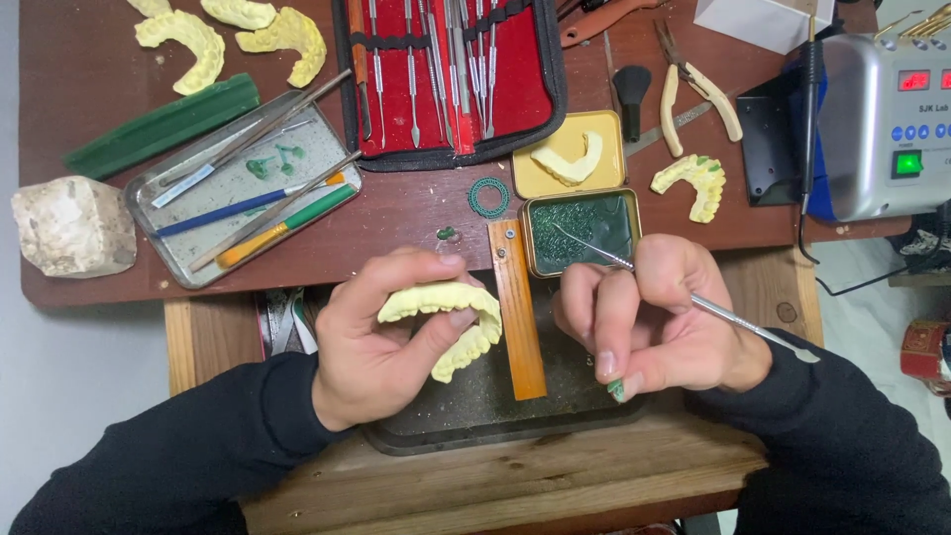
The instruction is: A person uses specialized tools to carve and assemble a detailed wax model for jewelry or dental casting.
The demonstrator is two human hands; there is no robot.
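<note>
the left hand [381, 342] holds a pale yellow dental cast [451, 322] of a row of teeth; the thumb presses on its top and the fingers close under it, so the grip is closed around the cast. the cast is above a dark pad [495, 401] at the front edge of the wooden table [495, 476], just left of an orange wooden block [518, 307] that stands on the pad.

the right hand [659, 322] is closed around a thin metal carving tool [693, 297], held like a pen. the tip of the tool reaches into a small open tin with green wax [584, 230], and the other end shows past the wrist. a small piece of green wax [616, 389] sticks on one fingertip of this hand.

behind the tin lies its yellow lid [570, 154] with another cast in it. one more cast [693, 180] lies to the right of the tin, and three casts [238, 35] are at the top left. a red case of metal instruments [451, 69] is open at the back. a metal tray [248, 188] with several tools is on the left, near a green wax bar [163, 124] and a white stone block [74, 226]. a grey heating device [882, 119] stands on the right.
</note>
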